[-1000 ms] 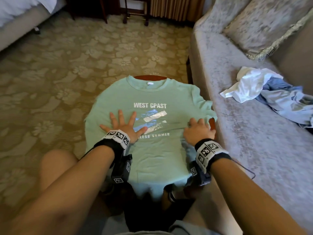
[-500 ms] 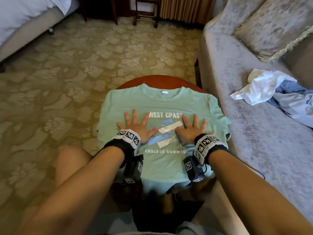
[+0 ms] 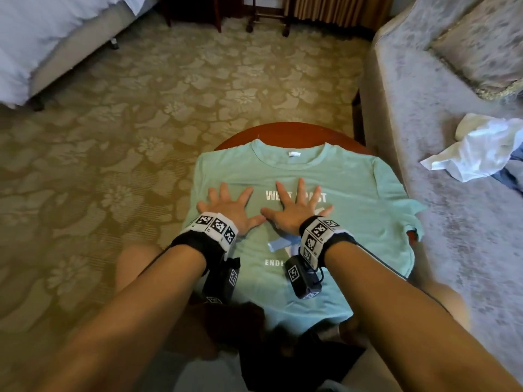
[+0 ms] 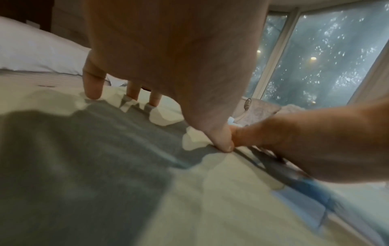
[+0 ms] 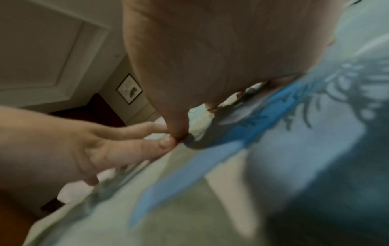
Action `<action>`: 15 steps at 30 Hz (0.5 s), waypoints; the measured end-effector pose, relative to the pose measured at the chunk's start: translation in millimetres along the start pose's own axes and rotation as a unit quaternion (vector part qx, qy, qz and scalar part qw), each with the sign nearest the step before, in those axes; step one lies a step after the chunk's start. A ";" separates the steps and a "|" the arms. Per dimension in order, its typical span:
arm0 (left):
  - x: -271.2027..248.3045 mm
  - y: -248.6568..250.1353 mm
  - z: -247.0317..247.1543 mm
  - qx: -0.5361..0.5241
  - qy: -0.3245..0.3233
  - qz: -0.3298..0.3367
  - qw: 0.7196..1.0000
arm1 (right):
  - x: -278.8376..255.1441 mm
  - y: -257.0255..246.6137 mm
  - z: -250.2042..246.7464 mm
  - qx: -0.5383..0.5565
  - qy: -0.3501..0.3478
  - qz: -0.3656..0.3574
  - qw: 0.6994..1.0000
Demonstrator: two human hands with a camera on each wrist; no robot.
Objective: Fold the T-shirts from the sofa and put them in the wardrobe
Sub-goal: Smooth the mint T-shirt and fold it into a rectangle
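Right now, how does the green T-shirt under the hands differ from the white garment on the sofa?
The green T-shirt lies spread flat on the round table; the white garment lies crumpled on the sofa. Both open hands, left hand and right hand, press the green T-shirt; nothing touches the white garment. Neither is folded.

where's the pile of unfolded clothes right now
In the head view the pile of unfolded clothes lies on the sofa seat at the right edge, below the cushion and right of the green T-shirt on the round table.

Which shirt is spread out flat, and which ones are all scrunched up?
The mint green T-shirt lies flat on the round table under both hands. The white shirt and blue one sit crumpled on the sofa.
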State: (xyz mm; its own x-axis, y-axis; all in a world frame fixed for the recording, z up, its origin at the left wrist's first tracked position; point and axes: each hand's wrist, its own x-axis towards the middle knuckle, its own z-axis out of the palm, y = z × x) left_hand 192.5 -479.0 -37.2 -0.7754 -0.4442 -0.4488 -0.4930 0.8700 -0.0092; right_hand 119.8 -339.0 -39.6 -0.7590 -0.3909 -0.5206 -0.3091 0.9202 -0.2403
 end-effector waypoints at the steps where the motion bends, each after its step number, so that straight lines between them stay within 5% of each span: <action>1: -0.1 -3.9 -1.6 -0.012 0.012 0.002 1.000 | 2.3 0.0 1.9 -0.006 -0.003 -0.001 1.000; 4: 4.2 -22.5 -6.8 -0.112 0.085 -0.026 0.990 | 4.2 4.1 0.9 -0.021 -0.007 -0.014 1.000; 6: 7.8 -39.0 -13.8 -0.242 0.127 -0.112 0.956 | 2.9 5.5 -1.3 -0.023 -0.005 -0.016 1.000; 8: 14.9 -57.6 -15.5 -0.388 0.127 -0.190 0.893 | 2.7 2.6 -2.1 -0.023 -0.003 -0.011 1.000; 11: 27.6 -83.1 -3.6 -0.614 0.023 -0.190 0.766 | 4.2 -14.6 -2.6 -0.021 0.017 -0.039 0.999; 15: 36.4 -102.3 17.6 -0.709 -0.032 -0.224 0.668 | 9.1 -36.3 0.4 0.017 -0.007 -0.059 0.998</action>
State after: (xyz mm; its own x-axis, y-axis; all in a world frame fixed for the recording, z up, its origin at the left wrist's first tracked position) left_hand 221.6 -580.5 -68.3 -0.4292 -0.5425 -0.7222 -0.5828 -0.4445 0.6803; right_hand 124.3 -376.0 -36.0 -0.7096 -0.4978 -0.4987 -0.3764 0.8661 -0.3289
